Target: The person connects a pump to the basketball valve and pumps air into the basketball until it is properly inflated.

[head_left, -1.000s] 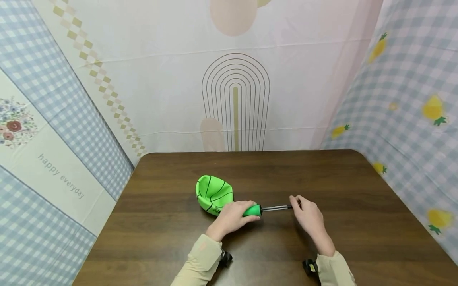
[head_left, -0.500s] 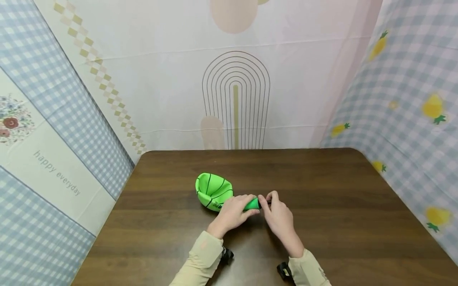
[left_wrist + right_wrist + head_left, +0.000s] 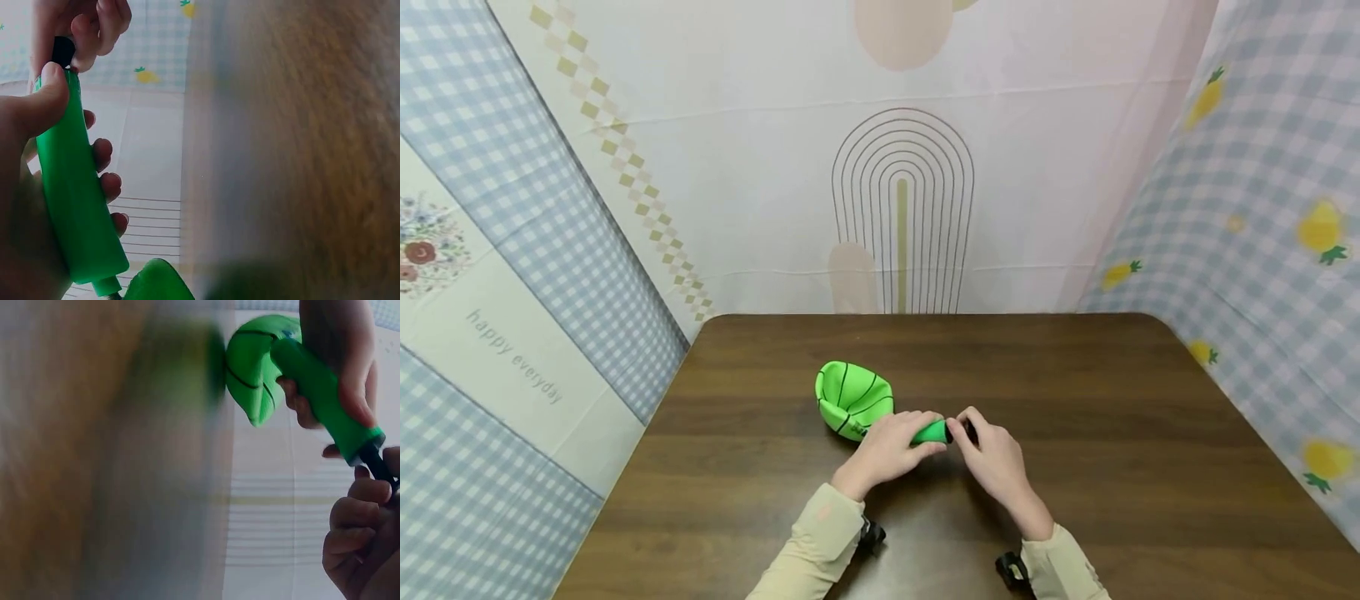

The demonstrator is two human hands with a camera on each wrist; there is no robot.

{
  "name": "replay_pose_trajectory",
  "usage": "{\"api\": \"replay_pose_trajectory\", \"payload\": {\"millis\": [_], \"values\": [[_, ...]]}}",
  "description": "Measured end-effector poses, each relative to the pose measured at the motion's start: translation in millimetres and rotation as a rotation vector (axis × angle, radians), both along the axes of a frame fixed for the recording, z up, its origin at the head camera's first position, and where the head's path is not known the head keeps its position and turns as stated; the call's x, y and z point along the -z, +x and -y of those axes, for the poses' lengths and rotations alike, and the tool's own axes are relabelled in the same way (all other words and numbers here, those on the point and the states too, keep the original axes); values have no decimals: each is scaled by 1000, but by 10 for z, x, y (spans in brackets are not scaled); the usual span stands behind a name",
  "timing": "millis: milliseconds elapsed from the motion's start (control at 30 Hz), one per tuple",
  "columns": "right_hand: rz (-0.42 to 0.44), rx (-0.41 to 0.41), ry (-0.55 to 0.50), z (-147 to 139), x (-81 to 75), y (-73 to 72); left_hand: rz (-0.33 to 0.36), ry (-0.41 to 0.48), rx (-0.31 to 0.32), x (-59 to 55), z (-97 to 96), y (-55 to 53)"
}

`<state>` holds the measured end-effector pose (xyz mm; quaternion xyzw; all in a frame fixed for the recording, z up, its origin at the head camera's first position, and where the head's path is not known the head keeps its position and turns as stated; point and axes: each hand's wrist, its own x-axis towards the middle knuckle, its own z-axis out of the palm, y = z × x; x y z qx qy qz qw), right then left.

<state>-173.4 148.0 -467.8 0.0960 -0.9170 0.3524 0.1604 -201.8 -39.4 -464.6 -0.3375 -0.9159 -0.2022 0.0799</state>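
A deflated green ball [image 3: 853, 400] with black lines lies caved in on the table, its hollow side up. My left hand [image 3: 891, 446] grips the green barrel of a hand pump [image 3: 81, 187], fingers wrapped round it and thumb near its upper end. The barrel's narrow tip points at the ball [image 3: 253, 369] in both wrist views. How far the needle goes in is hard to see. At the other end, the fingers of my right hand [image 3: 996, 458] hold the pump's black handle [image 3: 377, 464], close against the barrel.
The dark wooden table [image 3: 1075, 375] stretches out on both sides and behind the ball. A patterned cloth [image 3: 760, 183] hangs behind it, with checked cloth at left and right. Black wrist cameras [image 3: 1013, 571] sit below the sleeves.
A second ago the pump's metal rods showed between my hands. My right hand has since moved left, pushing the handle in to the barrel. The ball looks just as slack.
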Motion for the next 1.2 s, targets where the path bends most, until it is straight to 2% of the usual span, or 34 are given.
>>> {"api": "replay_pose_trajectory", "payload": {"millis": [100, 167, 267, 367, 467, 700, 800, 933, 1200], "values": [[-18, 38, -25, -113, -45, -5, 33, 12, -4, 20, 22, -18], [-35, 95, -65, -222, -83, -14, 50, 16, -9, 29, 51, -33], [-64, 177, -109, -394, -128, -22, 55, 10, -8, 32, 93, -38], [-64, 223, -113, -512, -148, -21, 44, -9, -7, 27, 109, -33], [-24, 210, -104, -557, -138, -2, 42, -18, -6, 25, 109, -24], [18, 206, -203, -478, -56, 29, 38, -14, -7, 81, 68, -16], [58, 204, -177, -345, -3, 56, 22, -24, -19, 81, 40, -15], [146, 157, -153, -110, 25, 81, 10, -43, -42, 36, 13, -22], [136, 76, -130, 249, 44, 50, -61, 0, -41, 17, -30, -41]]}}
